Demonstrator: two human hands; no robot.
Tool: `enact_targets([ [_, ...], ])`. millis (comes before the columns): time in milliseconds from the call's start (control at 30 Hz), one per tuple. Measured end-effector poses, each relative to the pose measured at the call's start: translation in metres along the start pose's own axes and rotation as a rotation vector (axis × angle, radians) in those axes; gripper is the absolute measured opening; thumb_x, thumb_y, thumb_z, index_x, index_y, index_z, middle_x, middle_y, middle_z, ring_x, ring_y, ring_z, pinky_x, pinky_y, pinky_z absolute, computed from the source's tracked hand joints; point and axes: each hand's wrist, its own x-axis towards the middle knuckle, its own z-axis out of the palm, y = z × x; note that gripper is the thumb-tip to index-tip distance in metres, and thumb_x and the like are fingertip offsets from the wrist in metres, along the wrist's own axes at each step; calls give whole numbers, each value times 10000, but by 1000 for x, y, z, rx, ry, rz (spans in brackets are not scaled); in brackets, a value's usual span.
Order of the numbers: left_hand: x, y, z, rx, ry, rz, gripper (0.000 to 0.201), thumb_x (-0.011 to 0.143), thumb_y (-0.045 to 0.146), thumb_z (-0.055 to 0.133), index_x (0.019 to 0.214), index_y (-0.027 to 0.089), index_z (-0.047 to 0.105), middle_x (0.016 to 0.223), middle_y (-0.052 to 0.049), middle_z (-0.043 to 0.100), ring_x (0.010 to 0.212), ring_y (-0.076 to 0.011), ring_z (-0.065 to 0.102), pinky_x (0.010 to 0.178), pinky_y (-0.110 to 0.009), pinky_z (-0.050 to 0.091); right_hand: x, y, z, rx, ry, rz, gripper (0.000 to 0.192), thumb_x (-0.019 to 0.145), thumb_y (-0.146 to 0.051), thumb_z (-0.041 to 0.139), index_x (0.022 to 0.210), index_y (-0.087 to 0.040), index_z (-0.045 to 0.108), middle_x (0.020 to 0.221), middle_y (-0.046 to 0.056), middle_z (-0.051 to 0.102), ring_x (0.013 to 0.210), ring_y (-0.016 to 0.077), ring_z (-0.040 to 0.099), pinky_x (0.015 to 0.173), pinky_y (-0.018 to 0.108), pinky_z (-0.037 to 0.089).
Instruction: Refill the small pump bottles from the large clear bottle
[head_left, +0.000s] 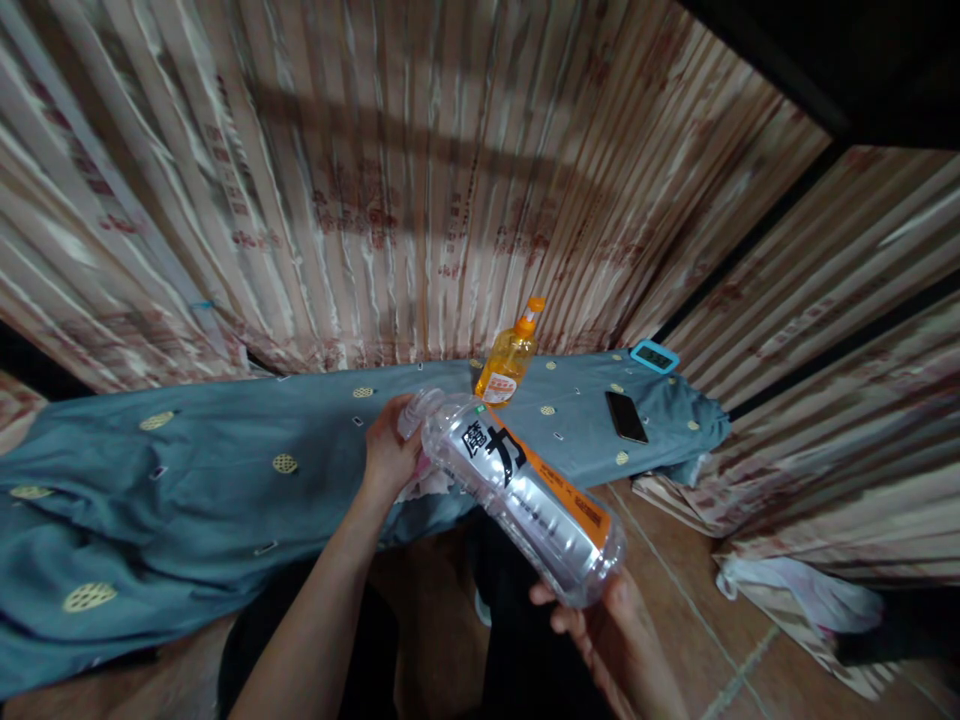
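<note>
Head view, one entry. Left hand [388, 452]: fingers are closing around the capped neck end of a clear plastic bottle [525, 490], with a pale cloth or tissue [431, 485] bunched just under the palm. Right hand [600, 625]: it is cupping the bottle's base from below, fingertips curled up against the bottom. The bottle is lying tilted between both hands, neck up and away, base low and near the body, its orange and black label facing up. Judged step: the cap end is being worked or wiped; the next move calls for a steady base and a firm turn at the neck. Beyond the left hand: an orange pump bottle [510, 360] is standing upright on the blue-draped desk [187, 480]. Further right of it: a dark phone [626, 416] and a blue-rimmed device [654, 356] are lying flat.
</note>
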Motion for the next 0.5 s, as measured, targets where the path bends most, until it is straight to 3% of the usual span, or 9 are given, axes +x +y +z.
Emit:
enact_targets([
  [500, 0, 1, 1, -50, 18, -27, 370, 870, 495, 811, 1146, 248, 818, 1109, -87, 909, 1053, -351, 855, 963, -483, 698, 1, -1, -1, 11, -41, 6, 506, 681, -586, 1200, 967, -251, 950, 865, 64, 963, 663, 189, 914, 575, 159, 708],
])
